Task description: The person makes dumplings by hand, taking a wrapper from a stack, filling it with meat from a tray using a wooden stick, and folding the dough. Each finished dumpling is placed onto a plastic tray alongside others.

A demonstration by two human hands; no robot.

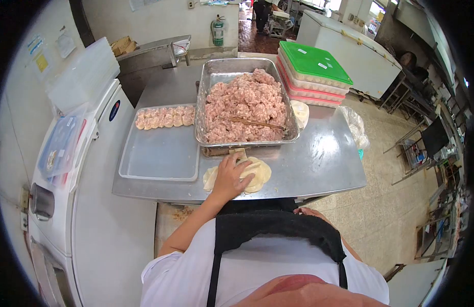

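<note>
My left hand [232, 175] rests with spread fingers on a pile of pale round dough wrappers [260, 174] near the table's front edge. Low beside the apron is my right hand [309, 212], its fingers mostly hidden. Behind the wrappers stands a deep metal tray [293, 139] heaped with pink minced meat [244, 102], and a thin wooden stick [257, 123] lies on the meat. To the left, a shallow plastic tray [157, 156] holds a row of filled pieces [165, 117] along its far side.
Stacked boxes with a green lid [316, 61] stand at the table's back right, beside a wrapped white bundle [300, 113]. A plastic bag [353, 125] is at the right edge. A white appliance [101, 204] stands left. Far off, a person [262, 15] is partly visible.
</note>
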